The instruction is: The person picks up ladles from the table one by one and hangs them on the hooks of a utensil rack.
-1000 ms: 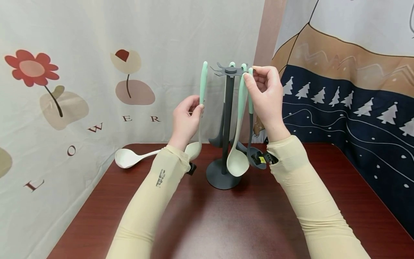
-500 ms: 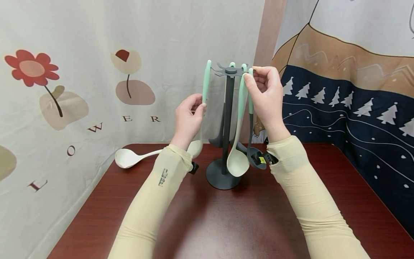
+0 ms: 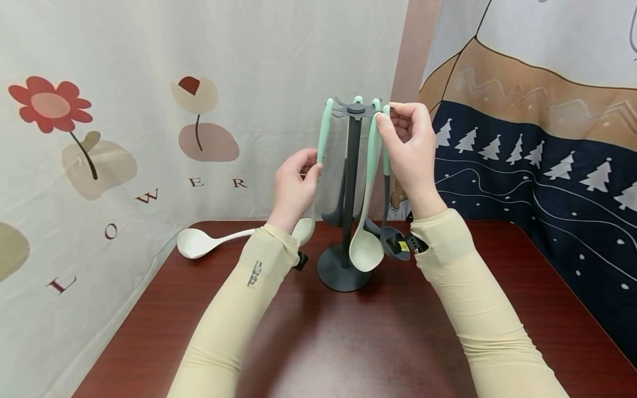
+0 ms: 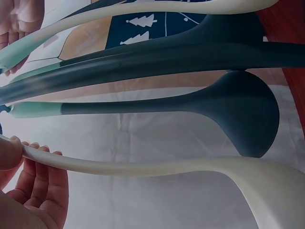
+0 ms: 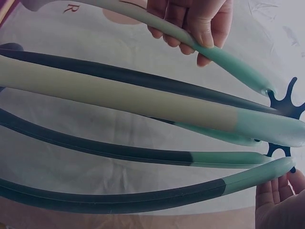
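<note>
My left hand (image 3: pixel 297 182) pinches the lower handle of a cream spoon (image 3: pixel 324 130) with a mint-green grip. The spoon stands nearly upright, bowl down. In the right wrist view its green end meets an arm of the dark utensil rack (image 5: pixel 287 102); whether it is hooked on I cannot tell. My right hand (image 3: pixel 412 146) pinches the top of a dark ladle (image 3: pixel 386 166) with a green grip, at the rack's right side. Beside it hangs another cream spoon (image 3: pixel 366 249). Further dark utensils hang behind the post, one with a broad head (image 4: pixel 243 114).
A white ladle (image 3: pixel 196 243) lies at the table's left back edge, its handle partly behind my left sleeve. The rack's round base (image 3: pixel 343 271) stands on the dark red table (image 3: pixel 358 342). Printed curtains (image 3: pixel 278 66) rise behind the table.
My left hand has moved right with the cream spoon, bringing its green end from beside the rack to one of its left arms. The right hand has stayed in place.
</note>
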